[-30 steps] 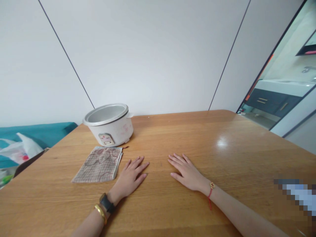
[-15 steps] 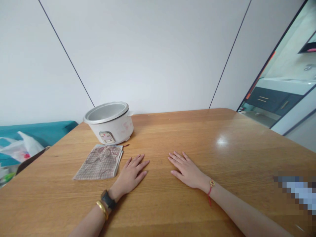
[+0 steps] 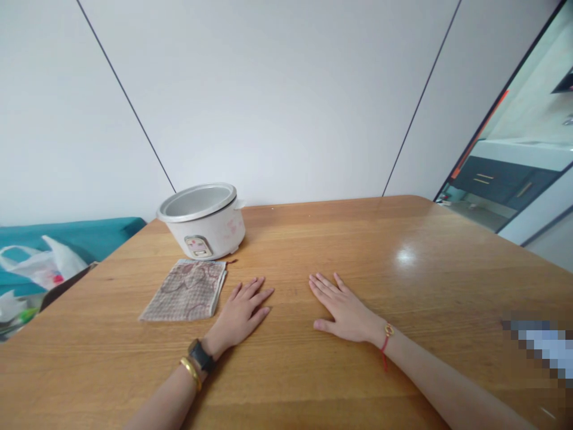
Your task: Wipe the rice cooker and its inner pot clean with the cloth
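My left hand (image 3: 244, 313) lies flat on the wooden table (image 3: 286, 370), fingers spread, holding nothing. Just to its left is a folded checked cloth (image 3: 185, 291) in brown and beige. Behind the cloth stands a white rice cooker (image 3: 208, 230) without a lid, its grey rim facing up and a small switch panel on the front. My right hand (image 3: 347, 310) also rests palm down on the bare wood, right of the left hand, with thumb held apart from the fingers. Neither hand touches the cloth or the cooker.
A pale panelled wall (image 3: 286, 101) rises behind the table's far edge. At the left, a teal sofa (image 3: 111, 233) holds a white plastic bag (image 3: 62, 260). A blurred-out patch (image 3: 546, 346) covers something at the right. Beyond a doorway is a dark cabinet (image 3: 501, 179).
The whole view has shifted slightly, so everything sits a little further right. My right thumb has moved further from its fingers. Both hands stay on the table.
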Motion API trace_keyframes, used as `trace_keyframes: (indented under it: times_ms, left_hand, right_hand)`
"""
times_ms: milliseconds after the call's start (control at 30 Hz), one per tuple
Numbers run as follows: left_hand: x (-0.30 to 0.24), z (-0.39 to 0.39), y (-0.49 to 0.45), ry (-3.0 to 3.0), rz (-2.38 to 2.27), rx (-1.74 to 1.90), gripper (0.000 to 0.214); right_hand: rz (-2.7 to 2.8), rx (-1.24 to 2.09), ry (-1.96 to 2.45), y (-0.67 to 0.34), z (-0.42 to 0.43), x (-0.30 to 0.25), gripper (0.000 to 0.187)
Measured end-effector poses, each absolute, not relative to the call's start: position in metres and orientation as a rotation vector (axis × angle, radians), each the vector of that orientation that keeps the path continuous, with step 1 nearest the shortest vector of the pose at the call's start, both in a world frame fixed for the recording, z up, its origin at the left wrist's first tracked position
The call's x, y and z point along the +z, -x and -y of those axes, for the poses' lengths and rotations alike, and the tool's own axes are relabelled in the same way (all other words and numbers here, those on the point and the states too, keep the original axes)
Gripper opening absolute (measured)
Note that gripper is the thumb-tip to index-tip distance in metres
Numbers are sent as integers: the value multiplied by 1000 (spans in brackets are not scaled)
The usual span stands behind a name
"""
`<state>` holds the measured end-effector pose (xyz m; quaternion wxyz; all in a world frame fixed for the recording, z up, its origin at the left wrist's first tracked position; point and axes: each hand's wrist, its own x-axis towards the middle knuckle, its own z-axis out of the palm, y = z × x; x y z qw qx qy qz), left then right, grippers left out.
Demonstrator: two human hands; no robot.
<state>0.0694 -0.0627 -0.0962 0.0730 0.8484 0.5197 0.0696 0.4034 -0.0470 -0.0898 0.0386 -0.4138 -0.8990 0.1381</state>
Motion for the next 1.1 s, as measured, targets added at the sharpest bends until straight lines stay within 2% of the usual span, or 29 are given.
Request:
trace_keyframes:
  times_ms: [333, 633, 1100]
  left_hand:
    - [-105, 67, -69, -2665, -1628, 282, 67]
    - [-97, 72, -74, -2809, -1573, 228, 63]
    - [-99, 73, -75, -3112, -1494, 334, 64]
  right_hand:
    - [2771, 306, 1236, -404, 47, -97, 102]
    - [2757, 259, 1244, -403, 48, -98, 99]
    - [2747, 387, 1300, -401, 48, -89, 102]
